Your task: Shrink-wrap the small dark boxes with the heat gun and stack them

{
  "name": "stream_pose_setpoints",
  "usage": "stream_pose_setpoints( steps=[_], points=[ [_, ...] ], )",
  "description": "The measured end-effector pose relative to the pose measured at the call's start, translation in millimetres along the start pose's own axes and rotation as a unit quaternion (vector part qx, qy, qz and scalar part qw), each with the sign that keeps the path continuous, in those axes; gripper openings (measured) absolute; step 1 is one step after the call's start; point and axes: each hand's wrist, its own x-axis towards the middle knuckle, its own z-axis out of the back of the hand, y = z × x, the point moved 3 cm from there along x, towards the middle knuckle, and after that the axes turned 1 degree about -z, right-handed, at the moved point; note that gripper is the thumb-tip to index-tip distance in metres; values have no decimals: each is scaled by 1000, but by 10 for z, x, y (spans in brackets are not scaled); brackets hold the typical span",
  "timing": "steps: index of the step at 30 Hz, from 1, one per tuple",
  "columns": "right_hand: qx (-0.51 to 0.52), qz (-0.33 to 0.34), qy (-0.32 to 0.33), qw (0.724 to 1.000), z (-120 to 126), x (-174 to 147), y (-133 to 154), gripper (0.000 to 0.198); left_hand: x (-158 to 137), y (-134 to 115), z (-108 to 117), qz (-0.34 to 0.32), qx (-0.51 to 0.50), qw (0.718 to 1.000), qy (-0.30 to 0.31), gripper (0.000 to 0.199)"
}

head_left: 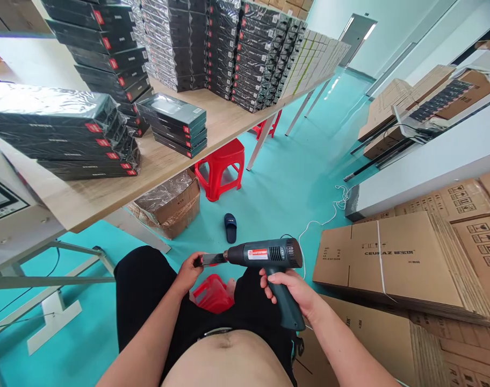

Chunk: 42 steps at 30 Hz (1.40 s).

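Note:
My right hand (289, 285) is wrapped round the grip of a dark heat gun (275, 253), held level with its metal nozzle pointing left. In front of the nozzle, my left hand (189, 273) pinches a small, thin dark box (213, 260) by its left end. The nozzle overlaps the box's right end in this view, and I cannot tell whether they touch. Both hands are above my lap. Between my legs shows a red plastic stool (215, 293), partly hidden.
A wooden table (164, 156) on the left bears a short stack of dark boxes (174, 121) and film-wrapped stacks (55, 131). Under it are a red stool (223, 164) and a carton (168, 204). A slipper (230, 228) lies on the floor; flattened cartons (398, 258) stand right.

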Motion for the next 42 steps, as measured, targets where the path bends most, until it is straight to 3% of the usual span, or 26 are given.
stream_pose_setpoints(
  steps=[3,8,11,17,22,25,29,33,38,42],
  points=[
    [-28,-1,-18,999,4,4,26,29,-5,-2,14,4,-11,1000,-12,42],
    [-40,-21,16,999,-59,-15,10,31,7,33,18,-11,7,1000,-15,43],
    [-43,-3,-21,999,-101,0,-11,30,18,64,8,-40,36,998,-12,45],
    [-64,-37,34,997,-412,-2,-91,30,31,146,-12,-64,97,993,-19,53],
    [-90,-31,25,995,-554,20,-52,29,15,133,-5,-70,103,992,-15,56],
    [-90,-23,40,995,-548,25,-25,30,8,112,12,-53,89,994,-26,54],
    [-87,-28,1,996,-519,22,-35,30,24,134,14,-61,86,994,-24,55],
    [-73,-12,34,997,-584,66,-55,31,61,209,13,-79,93,992,-12,55],
    [-63,-12,-64,996,-372,106,-3,30,66,247,44,-38,37,999,-13,54],
    [-72,-50,26,996,-415,28,-39,31,73,234,28,-16,4,1000,-15,49]
  ],
)
